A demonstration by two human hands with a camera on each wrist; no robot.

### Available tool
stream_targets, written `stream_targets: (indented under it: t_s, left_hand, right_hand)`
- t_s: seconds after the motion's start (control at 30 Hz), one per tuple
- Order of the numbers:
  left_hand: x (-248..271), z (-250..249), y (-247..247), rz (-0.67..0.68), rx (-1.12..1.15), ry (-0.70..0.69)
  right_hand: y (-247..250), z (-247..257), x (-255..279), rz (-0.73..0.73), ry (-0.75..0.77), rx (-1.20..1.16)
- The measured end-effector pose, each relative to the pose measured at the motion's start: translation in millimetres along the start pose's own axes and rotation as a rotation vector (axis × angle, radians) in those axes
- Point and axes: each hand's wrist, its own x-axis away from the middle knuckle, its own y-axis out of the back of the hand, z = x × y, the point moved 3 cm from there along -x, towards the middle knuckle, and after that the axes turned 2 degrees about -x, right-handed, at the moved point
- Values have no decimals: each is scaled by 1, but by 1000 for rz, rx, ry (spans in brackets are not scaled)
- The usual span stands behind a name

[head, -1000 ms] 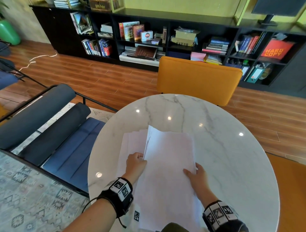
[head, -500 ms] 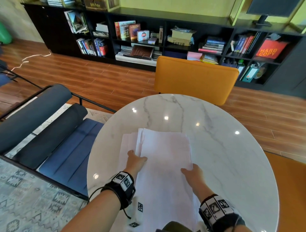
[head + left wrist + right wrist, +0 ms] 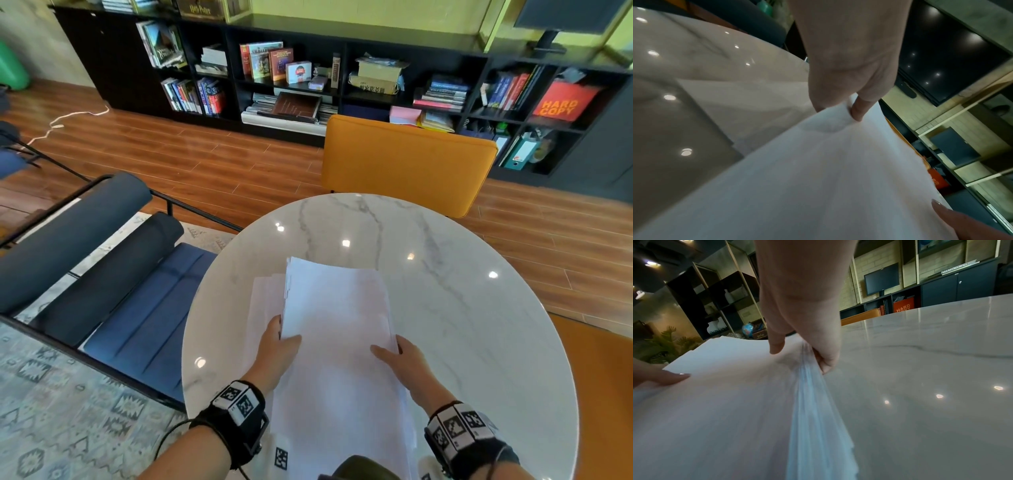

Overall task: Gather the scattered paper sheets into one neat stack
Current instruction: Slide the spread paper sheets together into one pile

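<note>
On the round white marble table (image 3: 479, 325), both hands lift a thick bundle of white paper sheets (image 3: 337, 325). The left hand (image 3: 279, 353) and right hand (image 3: 406, 363) pinch opposite edges, probably for squaring it over the loose white sheets (image 3: 265, 301) underneath.

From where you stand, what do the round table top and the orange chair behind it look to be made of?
Table top: looks like polished marble or a marble-look slab; white with grey veins, glossy enough to mirror ceiling lights. Which one, the pictures cannot settle.
Orange chair: padded back in matte orange-mustard upholstery, probably fabric or faux leather; soft rounded edges, no shine.
</note>
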Motion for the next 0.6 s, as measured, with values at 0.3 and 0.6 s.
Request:
stream_targets:
  t_s: [0.3,0.6]
  left_hand:
    - [1,12,29,-71,-162,23]
    - [-3,16,59,-231,-537,8]
  right_hand:
    - [-30,9,6,11,40,44]
    - [-57,3,6,-31,-100,21]
